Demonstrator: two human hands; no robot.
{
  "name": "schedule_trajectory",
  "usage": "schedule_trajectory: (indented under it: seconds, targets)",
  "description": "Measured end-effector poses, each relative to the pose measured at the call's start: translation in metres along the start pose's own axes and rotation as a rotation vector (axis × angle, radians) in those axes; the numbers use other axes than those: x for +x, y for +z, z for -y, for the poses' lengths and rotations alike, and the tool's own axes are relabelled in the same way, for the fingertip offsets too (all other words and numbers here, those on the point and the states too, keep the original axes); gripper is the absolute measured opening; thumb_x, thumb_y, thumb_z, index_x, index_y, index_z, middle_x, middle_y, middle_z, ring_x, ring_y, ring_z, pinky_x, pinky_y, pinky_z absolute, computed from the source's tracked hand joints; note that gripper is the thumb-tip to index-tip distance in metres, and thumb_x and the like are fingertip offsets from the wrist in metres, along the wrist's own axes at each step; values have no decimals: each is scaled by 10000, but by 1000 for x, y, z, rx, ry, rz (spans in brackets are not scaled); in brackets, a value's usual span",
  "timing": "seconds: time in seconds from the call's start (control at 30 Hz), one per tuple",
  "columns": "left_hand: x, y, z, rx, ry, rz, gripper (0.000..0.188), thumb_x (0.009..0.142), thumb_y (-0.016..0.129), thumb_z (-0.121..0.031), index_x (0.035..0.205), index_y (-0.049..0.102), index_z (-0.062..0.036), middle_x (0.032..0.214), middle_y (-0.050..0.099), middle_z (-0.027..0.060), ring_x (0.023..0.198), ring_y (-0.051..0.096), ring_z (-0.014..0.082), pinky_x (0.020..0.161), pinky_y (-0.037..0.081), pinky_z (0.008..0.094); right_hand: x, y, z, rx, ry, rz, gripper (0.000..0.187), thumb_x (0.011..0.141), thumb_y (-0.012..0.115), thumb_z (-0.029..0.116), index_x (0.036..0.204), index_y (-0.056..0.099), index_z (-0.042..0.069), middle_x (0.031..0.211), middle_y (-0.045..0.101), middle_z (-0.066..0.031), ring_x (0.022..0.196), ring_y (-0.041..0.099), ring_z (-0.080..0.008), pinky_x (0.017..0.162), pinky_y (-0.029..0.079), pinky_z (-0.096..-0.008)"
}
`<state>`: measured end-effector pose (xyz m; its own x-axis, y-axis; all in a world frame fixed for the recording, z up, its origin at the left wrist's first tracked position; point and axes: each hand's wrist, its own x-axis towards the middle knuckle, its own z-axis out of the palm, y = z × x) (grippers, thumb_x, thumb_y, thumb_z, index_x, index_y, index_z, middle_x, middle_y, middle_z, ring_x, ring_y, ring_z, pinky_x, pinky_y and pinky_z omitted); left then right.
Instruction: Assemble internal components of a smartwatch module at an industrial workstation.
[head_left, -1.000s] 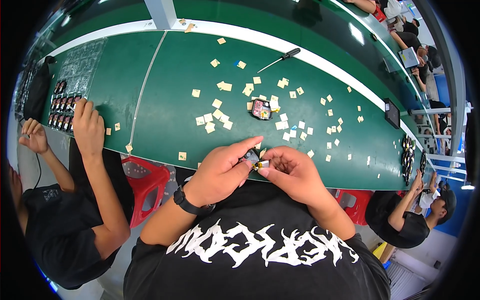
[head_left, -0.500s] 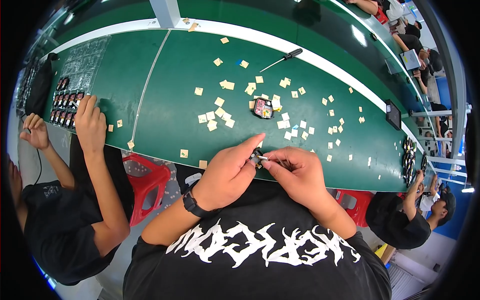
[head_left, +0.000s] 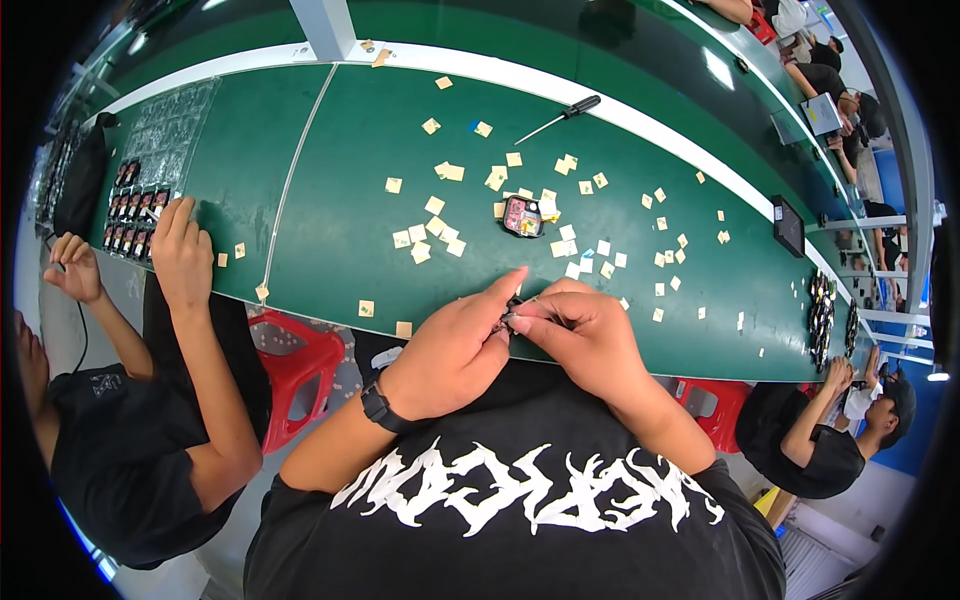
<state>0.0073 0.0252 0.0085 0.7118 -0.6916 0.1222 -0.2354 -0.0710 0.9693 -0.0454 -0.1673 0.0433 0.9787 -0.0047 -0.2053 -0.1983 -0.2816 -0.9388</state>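
Close to the table's near edge, my two hands meet over a small dark part. My left hand pinches this part between thumb and fingers, which cover most of it. My right hand is closed on a thin metallic tool, largely hidden by the fingers; its exact kind does not show. The right fingertips touch or nearly touch the dark part. Beyond my hands lies an open black device case with red and yellow insides, and pale yellow squares are scattered around it.
A screwdriver lies at the back of the green table. On the left, a co-worker's hand is beside rows of small devices. A black box stands at right. Red stools flank me.
My right hand has shifted slightly left, closer to my left hand. The silvery piece between the fingertips shows less now. The case on the table stays in place.
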Motion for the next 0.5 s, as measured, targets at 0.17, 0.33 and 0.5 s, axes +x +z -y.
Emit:
schedule_trajectory:
  seconds: [0.17, 0.33, 0.5]
  targets:
    - [3, -12, -12, -154, -190, 103, 599, 925, 490, 8, 1511, 373, 43, 966, 631, 180, 837, 615, 283, 783, 498, 380, 3, 2, 1, 129, 178, -26, 133, 889, 789, 73, 999, 780, -2, 797, 564, -12, 719, 511, -61, 626, 425, -254]
    - [0, -10, -5, -236, -176, 79, 648, 941, 473, 11, 1574, 334, -23, 841, 601, 59, 687, 572, 145, 676, 479, 298, 2, 1, -3, 98, 60, -68, 143, 871, 796, 59, 1003, 783, 6, 824, 595, -24, 706, 525, -84, 617, 429, -260]
    - [-1, -7, -2, -202, -132, 52, 647, 947, 469, 13, 1578, 327, -26, 859, 605, 53, 680, 569, 138, 673, 480, 297, 2, 2, 5, -109, -99, -95, 137, 856, 797, 51, 987, 784, 16, 838, 626, -36, 689, 543, -117, 615, 440, -274]
